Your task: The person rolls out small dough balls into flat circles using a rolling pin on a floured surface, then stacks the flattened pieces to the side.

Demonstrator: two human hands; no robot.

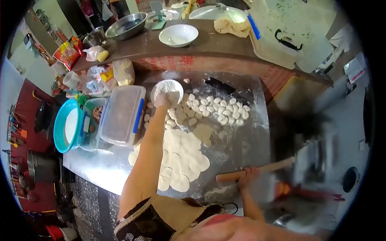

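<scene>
My left hand (162,100) reaches down into a white bowl (180,90) of flour (169,86); its fingers are hidden in the bowl. At the front right of the metal table, my right hand (247,176) is closed around a wooden rolling pin (228,176), which slants up to the right. Beneath my left forearm lie flat round dough wrappers (181,158), overlapping in a broad sheet. Many small dough pieces (225,109), dusted with flour, are scattered to the right of the bowl.
A lidded clear box (121,114) with blue clips stands left of my forearm, beside a turquoise basin (57,126). Bagged goods (124,72) sit behind it. Along the back, a raised ledge (209,42) carries a white dish (178,34), a steel basin (128,27) and a large plastic bin (277,54).
</scene>
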